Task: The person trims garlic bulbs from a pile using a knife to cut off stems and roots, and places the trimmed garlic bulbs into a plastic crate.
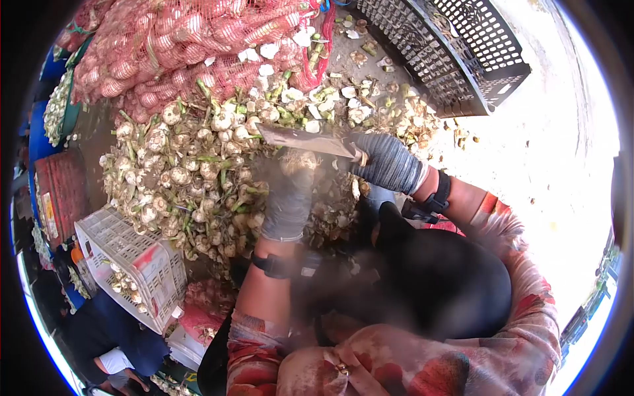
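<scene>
the right hand (388,163), in a grey glove, is closed around the handle of one knife (307,141), whose blade reaches left across the near side of the heap (178,175). the left hand (289,201), also gloved and blurred by motion, has its fingers curled up around one bulb (300,160) of garlic, right under the blade; whether edge and bulb touch, i cannot tell. each wrist wears one black band, two in all.

the heap's far edge runs up against the red net sacks (191,49), too overlapped to count. its left edge comes close to one white crate (155,274), tilted, with a few bulbs inside. toward the upper right, scattered peelings (360,112) thin out near one dark crate (422,53). the widest room for moving is on the right, where pale floor (541,165) spreads past the right arm; on the left the hands have the heap just beside them, and the person's knees (442,277) close off the near side. one other person (115,340) is at the lower left, well apart from both hands.
</scene>
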